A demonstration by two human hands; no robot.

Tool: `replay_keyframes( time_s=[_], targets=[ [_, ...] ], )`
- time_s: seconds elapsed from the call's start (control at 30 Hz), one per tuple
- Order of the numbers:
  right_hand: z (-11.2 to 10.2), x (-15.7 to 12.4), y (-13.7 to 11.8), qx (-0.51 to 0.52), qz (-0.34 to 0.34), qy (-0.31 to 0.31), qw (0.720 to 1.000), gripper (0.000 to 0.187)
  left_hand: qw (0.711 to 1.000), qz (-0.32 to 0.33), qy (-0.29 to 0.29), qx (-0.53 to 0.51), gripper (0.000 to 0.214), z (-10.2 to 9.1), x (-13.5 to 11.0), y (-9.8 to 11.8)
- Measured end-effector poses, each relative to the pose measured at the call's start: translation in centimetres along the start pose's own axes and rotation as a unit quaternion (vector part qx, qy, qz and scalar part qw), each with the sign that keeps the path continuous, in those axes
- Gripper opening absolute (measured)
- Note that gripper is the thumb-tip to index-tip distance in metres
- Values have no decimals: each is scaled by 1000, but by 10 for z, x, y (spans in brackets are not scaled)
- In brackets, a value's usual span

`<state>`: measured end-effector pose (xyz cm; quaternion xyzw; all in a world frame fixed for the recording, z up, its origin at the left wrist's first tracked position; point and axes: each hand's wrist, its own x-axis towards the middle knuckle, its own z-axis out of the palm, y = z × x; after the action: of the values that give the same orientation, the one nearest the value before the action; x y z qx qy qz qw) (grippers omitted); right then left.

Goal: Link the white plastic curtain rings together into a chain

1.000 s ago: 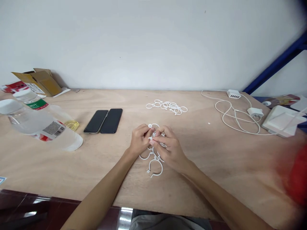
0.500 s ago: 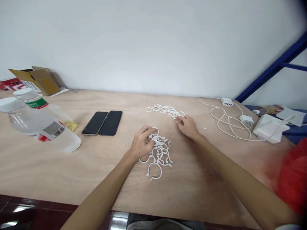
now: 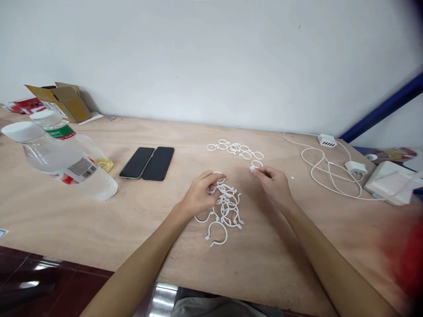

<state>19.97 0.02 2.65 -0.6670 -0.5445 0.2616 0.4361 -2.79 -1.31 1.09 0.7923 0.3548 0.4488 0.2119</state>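
My left hand [image 3: 202, 193] is curled at the upper left side of a loose pile of white plastic rings [image 3: 229, 211]; its thumb and fingers close on a white plastic ring [image 3: 219, 172], partly hidden by them. Several rings in this pile stand open, with small clasps at their ends; one open ring [image 3: 227, 233] lies at the near side. Farther right, my right hand [image 3: 272, 182] pinches another white plastic ring [image 3: 257, 161] between thumb and index finger. Just beyond it lies a second group of rings [image 3: 245, 155], which look closed.
Two dark phones [image 3: 158, 163] lie side by side on the left. Two clear bottles [image 3: 95, 182] stand beyond them, with an open cardboard box [image 3: 74, 103] behind. At right are a white cable [image 3: 312, 169], a charger block [image 3: 327, 141] and a white adapter [image 3: 386, 180].
My right hand has drawn back slightly from the far group with a ring in its pinch. My left hand stays at the near pile. The camera view has shifted a little.
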Motion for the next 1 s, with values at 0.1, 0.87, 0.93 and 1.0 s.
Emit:
replay_keyframes(
  time_s=[0.1,0.87,0.93,1.0],
  targets=[
    [10,-17,-23,151,43,-80,984,29,999,6,8,-34,44,0,1,3],
    [34,-51,-31,55,-138,-153,977,25,998,-26,51,33,17,-4,1,-13],
    [23,-28,-12,-11,-153,-66,986,27,996,-28,30,81,15,-4,0,-16],
    [11,-6,12,-112,-181,21,977,28,991,-45,27,123,13,-4,0,-18]
  ],
)
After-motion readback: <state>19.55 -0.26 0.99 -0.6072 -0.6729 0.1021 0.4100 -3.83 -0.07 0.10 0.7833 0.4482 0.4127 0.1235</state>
